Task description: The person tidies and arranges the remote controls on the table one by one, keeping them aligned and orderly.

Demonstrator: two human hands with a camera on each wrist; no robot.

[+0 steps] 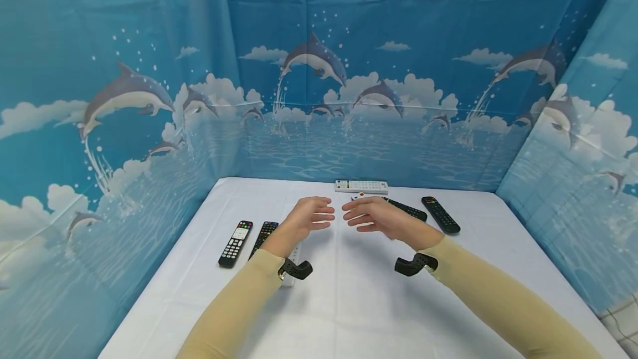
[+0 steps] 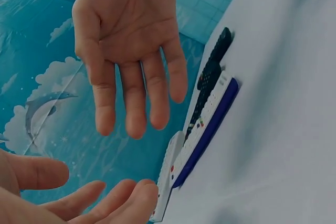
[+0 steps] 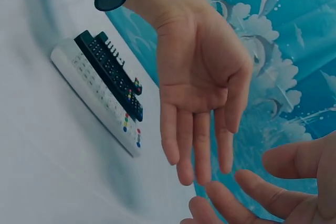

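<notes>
Both hands hover over the table with nothing in them, palms turned toward each other and fingertips a short gap apart. The left hand (image 1: 305, 217) has loosely bent fingers; below its wrist a white remote control (image 3: 100, 98) lies partly hidden. Beside that remote are a black remote with coloured buttons (image 1: 267, 230) and a black remote with a pale upper part (image 1: 240, 240). Fingers of the right hand (image 1: 377, 218) are relaxed too. Behind it lie a blue-sided white remote (image 2: 210, 124), mostly covered in the head view, and a black remote (image 1: 410, 210).
At the table's back edge lies another white remote (image 1: 361, 186), and farther right a black remote (image 1: 441, 215). A white cloth (image 1: 349, 314) covers the table. Blue dolphin-print curtains (image 1: 309, 143) stand along the back and both sides. Each wrist wears a black camera (image 1: 416, 264).
</notes>
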